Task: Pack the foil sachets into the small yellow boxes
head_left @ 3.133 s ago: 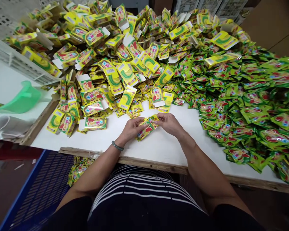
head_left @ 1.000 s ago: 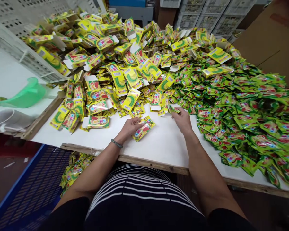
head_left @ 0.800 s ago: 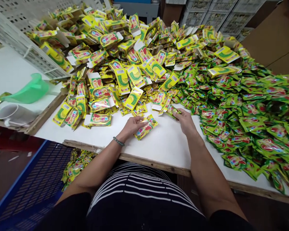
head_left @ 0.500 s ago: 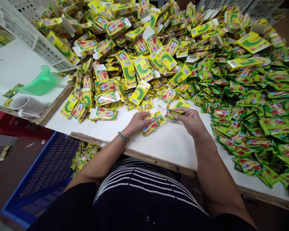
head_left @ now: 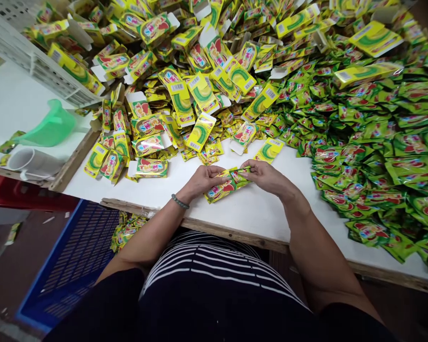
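My left hand (head_left: 209, 180), with a beaded bracelet at the wrist, is closed on a small yellow-green candy box (head_left: 219, 191) printed with watermelon. My right hand (head_left: 266, 176) pinches a green candy sachet (head_left: 239, 176) at the right end of that box. The sachet touches the box end; my fingers hide how far it is inside, if at all. Just beyond my right hand a yellow box (head_left: 269, 150) lies flat on the white table (head_left: 264, 218). Many similar boxes (head_left: 201, 132), some with flaps up, are heaped beyond my hands.
A large pile of green sachets (head_left: 364, 166) covers the table's right side. At left stand a white plastic crate (head_left: 53, 66), a green scoop (head_left: 52, 126) and a white mug (head_left: 35, 161). Below the wooden edge, a blue crate (head_left: 67, 266) sits near loose sachets (head_left: 128, 232).
My right hand has moved left, bringing the sachet from apart to against the box end. My left hand keeps hold of the box. The view has shifted slightly.
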Available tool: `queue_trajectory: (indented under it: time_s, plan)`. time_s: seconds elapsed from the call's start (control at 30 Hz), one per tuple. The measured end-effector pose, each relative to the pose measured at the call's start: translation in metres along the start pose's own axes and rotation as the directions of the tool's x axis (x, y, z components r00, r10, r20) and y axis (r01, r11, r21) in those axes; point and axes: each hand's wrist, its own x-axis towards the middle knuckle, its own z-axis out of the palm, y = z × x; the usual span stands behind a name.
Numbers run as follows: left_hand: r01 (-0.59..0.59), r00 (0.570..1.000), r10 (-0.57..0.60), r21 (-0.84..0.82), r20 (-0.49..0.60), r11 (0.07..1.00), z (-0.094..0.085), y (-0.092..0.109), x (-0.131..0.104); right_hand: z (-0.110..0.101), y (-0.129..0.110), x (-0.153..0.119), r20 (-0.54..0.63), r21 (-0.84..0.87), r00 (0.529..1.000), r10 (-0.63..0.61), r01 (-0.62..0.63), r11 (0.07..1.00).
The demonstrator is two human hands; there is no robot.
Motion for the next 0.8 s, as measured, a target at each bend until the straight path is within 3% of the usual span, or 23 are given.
queue_trajectory:
  time_s: [0.3, 0.43, 0.53, 0.73, 0.8]
  plan:
    - [-0.065, 0.998, 0.064, -0.035, -0.024, 0.997, 0.001, 0.002, 0.001, 0.007, -0.014, -0.003, -0.100, 0.009, 0.995, 0.030, -0.030, 1.000]
    - [-0.100, 0.995, 0.100, 0.006, -0.001, 0.995, 0.001, 0.001, -0.001, 0.011, -0.011, 0.000, -0.039, 0.115, 0.996, 0.079, -0.074, 0.991]
    - [-0.135, 0.991, 0.135, 0.057, 0.004, 0.989, 0.000, -0.001, -0.001, 0.017, -0.011, 0.004, -0.076, 0.237, 0.990, 0.116, -0.095, 0.967]
    - [-0.122, 0.992, 0.126, 0.162, -0.016, 0.979, 0.000, -0.006, 0.006, 0.020, -0.013, 0.003, -0.055, 0.278, 0.996, 0.075, -0.056, 0.959]
    - [-0.107, 0.994, 0.110, 0.094, -0.023, 0.990, 0.002, -0.005, 0.006, 0.019, -0.014, 0.003, -0.136, 0.291, 0.988, 0.067, -0.025, 0.956]
